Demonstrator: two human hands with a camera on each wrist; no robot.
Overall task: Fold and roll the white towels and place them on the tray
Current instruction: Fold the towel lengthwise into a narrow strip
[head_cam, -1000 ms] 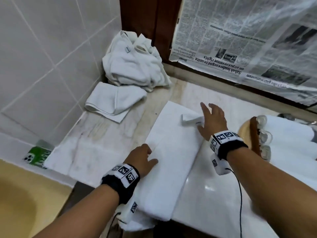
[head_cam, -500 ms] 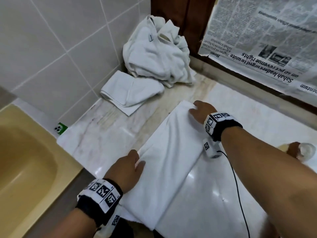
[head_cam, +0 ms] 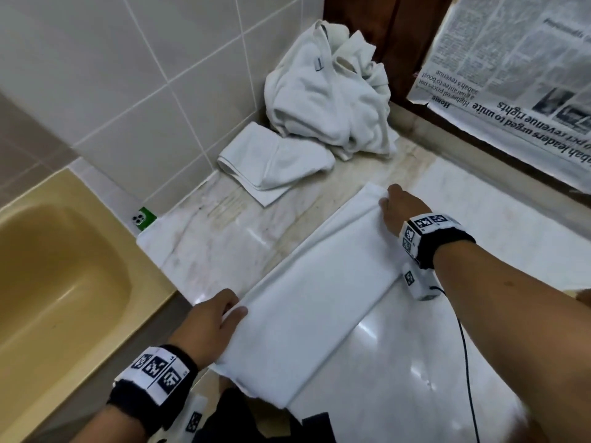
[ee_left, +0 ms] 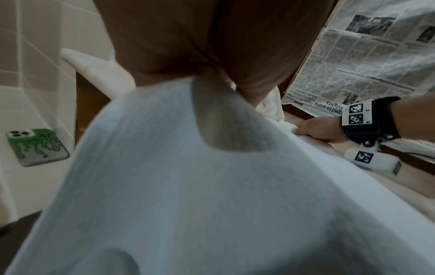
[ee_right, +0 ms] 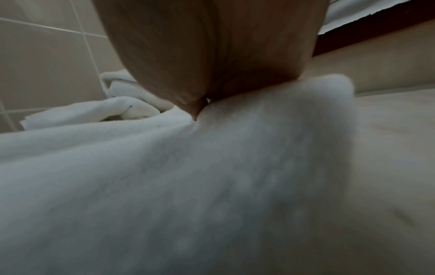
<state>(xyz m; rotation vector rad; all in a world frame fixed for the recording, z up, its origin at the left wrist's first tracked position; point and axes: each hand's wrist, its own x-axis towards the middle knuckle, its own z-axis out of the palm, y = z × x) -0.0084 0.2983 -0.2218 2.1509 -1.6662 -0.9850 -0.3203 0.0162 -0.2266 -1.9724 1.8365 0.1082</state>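
Note:
A white towel (head_cam: 319,298), folded into a long strip, lies diagonally on the marble counter (head_cam: 224,244). My left hand (head_cam: 233,310) pinches its left long edge at the near end, thumb on top. My right hand (head_cam: 388,199) grips the same edge at the far corner with curled fingers. In the left wrist view the towel (ee_left: 188,186) rises up into my left hand's pinch, and the right hand (ee_left: 313,128) shows at the far end. The right wrist view shows the towel (ee_right: 188,176) bunched up under my fingers (ee_right: 188,55). No tray is in view.
A heap of crumpled white towels (head_cam: 329,100) fills the back corner, with a loosely folded one (head_cam: 271,161) in front of it. A green phone (head_cam: 144,219) lies at the counter's left edge beside a yellow basin (head_cam: 57,282). Newspaper (head_cam: 511,75) covers the back right.
My right hand slid from the towel's far right side to its far left corner and curled onto it. My left hand took hold of the near left edge. The view swung left.

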